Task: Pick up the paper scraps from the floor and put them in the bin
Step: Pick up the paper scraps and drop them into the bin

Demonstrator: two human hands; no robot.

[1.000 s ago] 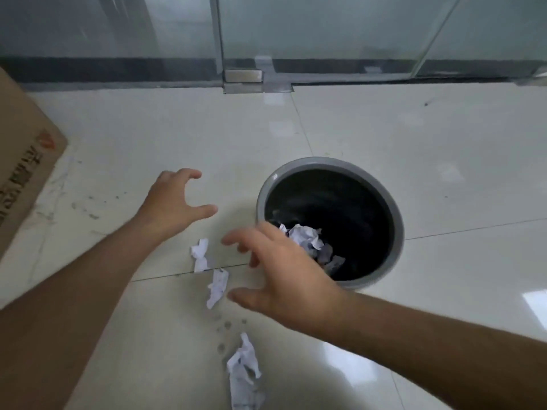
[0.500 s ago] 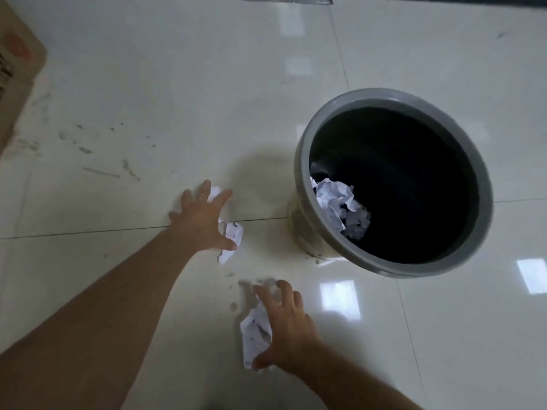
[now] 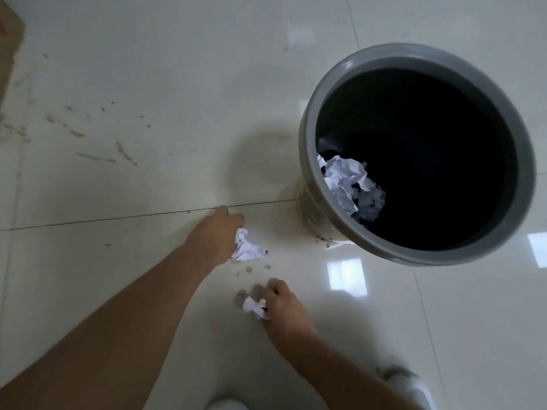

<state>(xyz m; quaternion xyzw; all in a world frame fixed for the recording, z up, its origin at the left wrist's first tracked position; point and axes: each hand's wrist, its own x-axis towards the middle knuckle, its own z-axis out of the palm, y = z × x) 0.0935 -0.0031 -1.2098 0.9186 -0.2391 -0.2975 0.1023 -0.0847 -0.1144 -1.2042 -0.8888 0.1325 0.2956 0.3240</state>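
A round grey bin with a black inside stands on the pale tiled floor at the right. Crumpled white paper lies inside it against the left wall. My left hand is down on the floor left of the bin, its fingers closed around a white paper scrap that sticks out to the right. Nearer to me, my right hand is closed on a second, smaller paper scrap at floor level.
A brown cardboard box lies at the far left edge. Dirt streaks and small crumbs mark the tiles. A white shoe tip shows at the bottom right.
Both hands have shut on the scraps they were reaching over. The two small scraps by the left hand are now gathered in it. The view has tipped further down and closer.
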